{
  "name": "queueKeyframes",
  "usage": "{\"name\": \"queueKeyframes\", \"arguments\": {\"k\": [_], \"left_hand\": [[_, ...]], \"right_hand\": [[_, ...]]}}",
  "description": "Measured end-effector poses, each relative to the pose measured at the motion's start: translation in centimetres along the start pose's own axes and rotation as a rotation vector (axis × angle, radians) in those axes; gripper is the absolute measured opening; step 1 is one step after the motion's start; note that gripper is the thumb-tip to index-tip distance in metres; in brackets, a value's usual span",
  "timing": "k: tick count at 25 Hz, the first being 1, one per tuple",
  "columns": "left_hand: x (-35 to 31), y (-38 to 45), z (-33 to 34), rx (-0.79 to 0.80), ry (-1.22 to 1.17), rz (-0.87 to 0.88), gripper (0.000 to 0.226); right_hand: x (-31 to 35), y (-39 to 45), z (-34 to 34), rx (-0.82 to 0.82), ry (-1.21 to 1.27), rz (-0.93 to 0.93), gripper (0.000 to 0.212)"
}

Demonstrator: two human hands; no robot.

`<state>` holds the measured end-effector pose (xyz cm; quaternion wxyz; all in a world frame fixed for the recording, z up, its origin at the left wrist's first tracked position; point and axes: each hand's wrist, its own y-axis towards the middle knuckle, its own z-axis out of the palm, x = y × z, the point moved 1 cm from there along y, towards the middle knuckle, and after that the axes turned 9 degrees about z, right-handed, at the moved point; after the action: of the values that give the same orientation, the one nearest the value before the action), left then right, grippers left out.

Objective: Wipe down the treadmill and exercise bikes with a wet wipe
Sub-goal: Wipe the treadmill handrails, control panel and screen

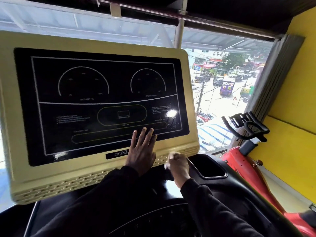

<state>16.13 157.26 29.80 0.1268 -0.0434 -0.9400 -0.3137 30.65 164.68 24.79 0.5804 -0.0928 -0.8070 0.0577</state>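
Hands at the treadmill console, wet wipe in the right hand.

The left hand [141,151] lies flat with straight fingers on the lower edge of the black display panel [102,106] of the treadmill console [51,178]. Just beside it, the right hand [178,165] curls round a white wet wipe [171,155] against the console's cream bottom rim. A red exercise bike [246,154] stands to the right by the yellow wall [290,100].

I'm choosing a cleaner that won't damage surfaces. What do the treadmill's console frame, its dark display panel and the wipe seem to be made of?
The console frame looks like moulded matte plastic, cream-yellow, with vent slots pressed into its lower edge. The display panel seems glossy glass or acrylic: it throws a bright glare spot and shows wet smears. The wipe, bunched in the right hand, looks like thin soft white fabric or paper; blur leaves that open.
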Motion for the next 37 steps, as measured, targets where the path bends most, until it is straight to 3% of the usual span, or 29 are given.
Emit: {"name": "queueKeyframes", "arguments": {"k": [5, 7, 10, 13, 15, 18, 20, 23, 27, 31, 34, 37], "left_hand": [[1.5, -2.9, -0.5, -0.027, -0.048, -0.067, 0.075], [1.9, -4.1, -0.7, -0.045, -0.056, -0.088, 0.074], [2.4, -5.5, -1.0, -0.063, -0.062, -0.115, 0.075], [2.9, -7.4, -1.4, -0.036, -0.046, -0.173, 0.075], [3.3, -8.7, -1.8, -0.035, -0.028, -0.232, 0.076], [3.6, -10.3, -2.7, -0.046, -0.043, -0.334, 0.074], [3.5, -11.0, -3.4, -0.035, -0.053, -0.416, 0.074], [3.2, -12.5, -4.5, 0.011, -0.074, -0.573, 0.073], [2.6, -15.1, -5.7, 0.114, -0.065, -0.665, 0.069], [2.8, -17.5, -7.3, 0.176, 0.007, -0.817, 0.071], [4.0, -19.9, -7.9, 0.166, 0.033, -0.916, 0.073], [5.6, -21.7, -8.6, 0.142, 0.009, -0.990, 0.071]], "right_hand": [[-2.0, 1.8, 1.6, -0.068, 0.142, 0.097, 0.017], [-0.1, -2.6, 2.2, 0.059, 0.175, 0.054, 0.017], [1.4, -6.3, 3.1, 0.230, 0.207, 0.026, 0.039], [1.3, -6.0, 2.5, 0.061, 0.046, 0.003, 0.018], [1.1, -7.4, 2.9, 0.002, -0.137, -0.235, 0.008], [0.9, -9.3, 4.4, 0.136, -0.289, -0.800, 0.018], [1.4, -7.7, 4.3, 0.108, -0.285, -0.989, 0.027], [1.3, -7.0, 4.5, 0.194, -0.321, -1.164, 0.048], [2.8, -10.6, 8.8, 0.423, -0.458, -1.456, 0.037], [2.1, -9.9, 10.0, 0.408, -0.580, -1.691, 0.037], [2.6, -10.4, 10.9, 0.428, -0.531, -1.703, 0.030], [3.4, -14.0, 14.2, 0.451, -0.581, -1.764, 0.041]]}}
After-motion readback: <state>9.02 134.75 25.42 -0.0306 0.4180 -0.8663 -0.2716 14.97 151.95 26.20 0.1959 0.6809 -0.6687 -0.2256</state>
